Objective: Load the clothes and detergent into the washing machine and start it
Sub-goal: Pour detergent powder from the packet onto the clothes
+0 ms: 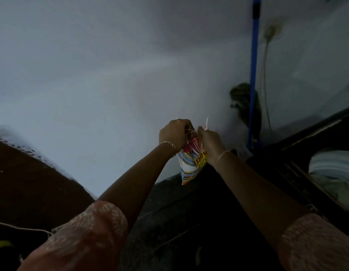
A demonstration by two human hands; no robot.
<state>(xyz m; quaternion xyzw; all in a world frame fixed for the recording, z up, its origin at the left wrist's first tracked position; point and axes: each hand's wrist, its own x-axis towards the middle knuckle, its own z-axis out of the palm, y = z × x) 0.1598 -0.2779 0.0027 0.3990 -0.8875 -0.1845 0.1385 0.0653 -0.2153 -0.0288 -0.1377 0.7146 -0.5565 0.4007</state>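
Note:
A small detergent sachet (190, 163), white with coloured stripes and a yellow label, hangs in front of the pale wall. My left hand (174, 133) pinches its top edge from the left. My right hand (209, 138) pinches the same top edge from the right, and a thin torn strip sticks up above it. The dark washing machine (299, 153) lies at the right, with pale striped clothes (334, 163) showing inside its open top. The scene is dim and blurred.
A blue mop handle (253, 71) leans on the wall at the right with its dark mop head (246, 102) behind it, and a thin cord (265, 75) runs down beside it. A brown surface (32, 182) fills the lower left.

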